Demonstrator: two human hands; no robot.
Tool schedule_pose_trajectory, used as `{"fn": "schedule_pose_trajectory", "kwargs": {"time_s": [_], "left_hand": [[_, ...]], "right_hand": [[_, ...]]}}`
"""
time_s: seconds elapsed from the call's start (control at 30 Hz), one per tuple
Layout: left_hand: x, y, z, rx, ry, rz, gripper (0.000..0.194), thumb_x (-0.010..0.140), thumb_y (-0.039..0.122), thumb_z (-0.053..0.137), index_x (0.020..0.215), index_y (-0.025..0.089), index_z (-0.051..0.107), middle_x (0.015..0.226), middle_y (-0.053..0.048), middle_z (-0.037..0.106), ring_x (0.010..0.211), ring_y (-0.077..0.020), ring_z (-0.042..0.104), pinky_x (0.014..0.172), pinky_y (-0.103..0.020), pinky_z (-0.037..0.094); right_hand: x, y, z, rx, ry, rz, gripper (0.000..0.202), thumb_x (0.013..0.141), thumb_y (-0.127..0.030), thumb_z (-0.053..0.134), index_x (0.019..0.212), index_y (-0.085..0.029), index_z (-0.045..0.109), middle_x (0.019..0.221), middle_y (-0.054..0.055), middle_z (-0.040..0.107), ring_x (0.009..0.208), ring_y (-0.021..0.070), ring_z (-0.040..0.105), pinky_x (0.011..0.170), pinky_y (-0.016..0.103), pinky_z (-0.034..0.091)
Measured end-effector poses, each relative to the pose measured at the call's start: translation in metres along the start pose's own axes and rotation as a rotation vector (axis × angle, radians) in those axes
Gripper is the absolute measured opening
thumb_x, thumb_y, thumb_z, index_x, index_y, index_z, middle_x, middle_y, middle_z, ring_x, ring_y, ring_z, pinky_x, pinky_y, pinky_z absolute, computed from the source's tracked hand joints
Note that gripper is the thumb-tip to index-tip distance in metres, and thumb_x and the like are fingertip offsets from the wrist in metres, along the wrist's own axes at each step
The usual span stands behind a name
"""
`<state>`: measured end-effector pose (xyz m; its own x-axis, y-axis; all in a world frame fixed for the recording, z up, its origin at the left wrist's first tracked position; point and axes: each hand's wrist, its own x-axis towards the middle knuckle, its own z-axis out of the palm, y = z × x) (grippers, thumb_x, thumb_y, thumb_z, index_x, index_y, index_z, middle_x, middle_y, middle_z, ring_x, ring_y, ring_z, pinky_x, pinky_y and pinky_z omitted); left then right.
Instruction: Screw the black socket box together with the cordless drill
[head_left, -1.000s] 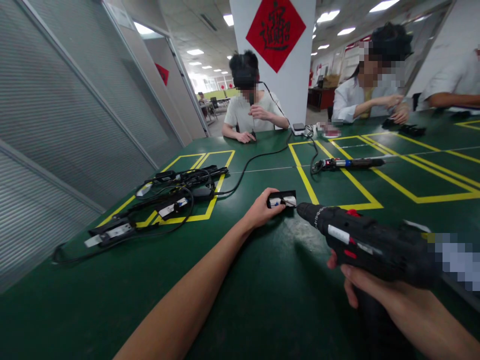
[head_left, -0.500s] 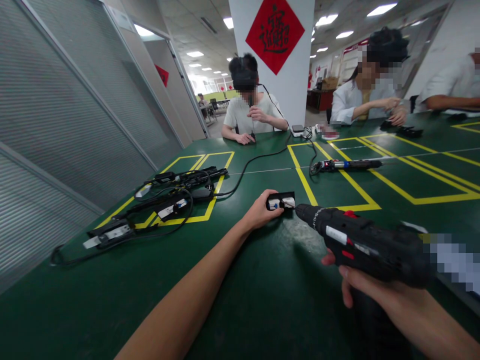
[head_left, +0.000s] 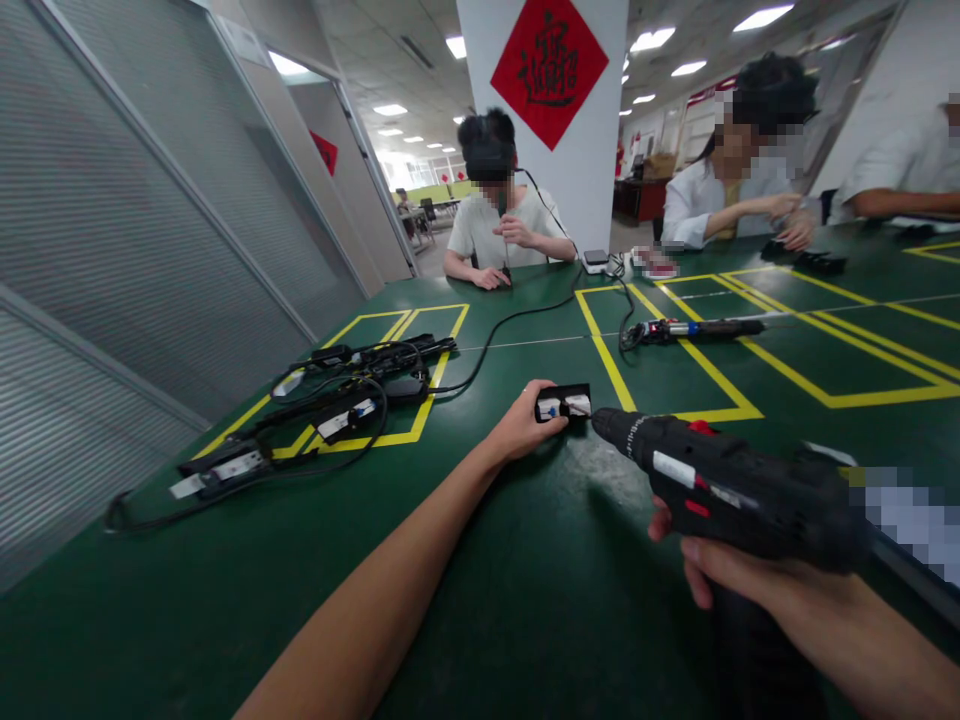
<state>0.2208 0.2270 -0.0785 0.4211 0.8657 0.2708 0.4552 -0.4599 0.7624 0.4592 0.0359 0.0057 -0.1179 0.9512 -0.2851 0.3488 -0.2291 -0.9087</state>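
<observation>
My left hand (head_left: 527, 420) is closed on a small black box (head_left: 576, 393) with white parts and a blue bit inside its open face. The box is on or just over the green table, in the middle of the view. My right hand (head_left: 757, 570) grips a black cordless drill (head_left: 720, 480) with red buttons, its fingers wrapped round the handle. The drill's chuck points left at the right end of the box, and a thin bit reaches the white parts. Whether the tip sits in a screw is too small to tell.
On the green table (head_left: 300, 610), several black cased devices with cables (head_left: 360, 400) lie at left within yellow tape. A pen-like tool (head_left: 705, 329) lies back right. A cable (head_left: 510, 318) runs toward the far edge. One person (head_left: 510, 220) sits opposite, others farther right.
Almost nothing differs. The box and my left hand have shifted very slightly to the right, while the drill keeps nearly the same place at the box.
</observation>
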Motion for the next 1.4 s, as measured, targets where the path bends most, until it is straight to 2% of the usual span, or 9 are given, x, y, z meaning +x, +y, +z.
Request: {"fn": "schedule_pose_trajectory", "kwargs": {"time_s": [0.2,0.47,0.6,0.7,0.9,0.97,1.1,1.3,1.4], "left_hand": [[0.0001,0.0028,-0.0008,-0.001,-0.006,-0.012,0.052,0.075,0.033,0.062,0.121,0.017,0.043,0.108,-0.008,0.055,0.093,-0.0185,0.056,0.086,-0.033,0.046],[-0.0002,0.0024,-0.0005,-0.007,-0.008,-0.02,0.053,0.075,0.033,0.062,0.121,0.017,0.043,0.108,-0.008,0.055,0.091,-0.0181,0.056,0.085,-0.033,0.047],[-0.0007,0.0044,-0.0007,-0.007,-0.001,-0.042,0.053,0.074,0.032,0.063,0.121,0.018,0.043,0.11,-0.008,0.055,0.093,-0.0187,0.057,0.086,-0.033,0.047],[-0.0008,0.0054,-0.0009,-0.012,-0.004,-0.052,0.053,0.074,0.032,0.063,0.121,0.017,0.044,0.109,-0.008,0.055,0.092,-0.0186,0.057,0.086,-0.034,0.047],[0.0001,0.0031,0.0003,-0.01,0.006,-0.04,0.052,0.074,0.03,0.063,0.121,0.017,0.044,0.109,-0.008,0.055,0.092,-0.0185,0.057,0.086,-0.034,0.047],[0.0004,0.0023,0.0006,-0.008,0.005,-0.036,0.052,0.074,0.03,0.063,0.12,0.017,0.044,0.108,-0.008,0.055,0.092,-0.0183,0.057,0.086,-0.034,0.047],[0.0,0.0022,-0.0001,-0.008,0.002,-0.029,0.053,0.073,0.029,0.063,0.121,0.017,0.043,0.108,-0.007,0.055,0.092,-0.0179,0.057,0.086,-0.033,0.047],[-0.0007,0.0021,-0.0006,-0.025,-0.018,-0.025,0.055,0.072,0.028,0.064,0.121,0.017,0.042,0.107,-0.007,0.055,0.088,-0.0167,0.057,0.082,-0.032,0.048],[-0.0005,0.0018,-0.0002,-0.029,-0.013,-0.027,0.056,0.071,0.028,0.064,0.121,0.017,0.042,0.107,-0.007,0.055,0.087,-0.0164,0.057,0.081,-0.031,0.048]], "right_hand": [[0.0024,0.0036,0.0006,0.003,-0.014,0.032,0.033,0.084,-0.043,0.051,0.057,-0.027,0.061,0.08,0.001,0.072,0.082,0.0237,0.067,0.075,0.031,0.051],[0.0066,0.0088,0.0015,0.021,-0.021,-0.076,0.021,0.086,-0.04,0.052,0.091,-0.025,0.065,0.068,-0.002,0.065,0.063,0.0188,0.061,0.071,0.034,0.045],[0.0058,0.0081,0.0028,0.002,-0.018,-0.03,0.026,0.086,-0.043,0.049,0.087,-0.025,0.067,0.064,-0.002,0.064,0.07,0.0219,0.061,0.08,0.039,0.039],[0.0045,0.0063,0.0033,-0.004,0.024,0.006,0.026,0.083,-0.043,0.051,0.076,-0.026,0.069,0.075,0.0,0.069,0.08,0.0246,0.062,0.084,0.04,0.038],[0.0044,0.0015,0.0012,-0.057,-0.016,-0.026,0.04,0.083,-0.046,0.048,0.051,-0.024,0.058,0.083,0.001,0.068,0.096,0.0274,0.06,0.087,0.037,0.04],[0.0044,0.0006,0.0011,-0.059,0.01,-0.027,0.04,0.084,-0.047,0.048,0.054,-0.024,0.059,0.085,0.002,0.069,0.093,0.0262,0.062,0.088,0.037,0.04],[0.0045,0.0015,0.0019,-0.034,0.033,0.017,0.031,0.085,-0.047,0.047,0.074,-0.024,0.065,0.066,-0.001,0.067,0.074,0.0228,0.064,0.079,0.036,0.043],[0.005,0.0054,0.0011,-0.087,0.052,-0.011,0.033,0.086,-0.047,0.046,0.074,-0.027,0.07,0.066,0.001,0.07,0.08,0.0261,0.066,0.073,0.034,0.046],[0.0037,0.0047,-0.0003,-0.092,0.023,0.007,0.042,0.086,-0.047,0.044,0.056,-0.027,0.065,0.06,0.002,0.067,0.075,0.0267,0.066,0.07,0.036,0.048]]}}
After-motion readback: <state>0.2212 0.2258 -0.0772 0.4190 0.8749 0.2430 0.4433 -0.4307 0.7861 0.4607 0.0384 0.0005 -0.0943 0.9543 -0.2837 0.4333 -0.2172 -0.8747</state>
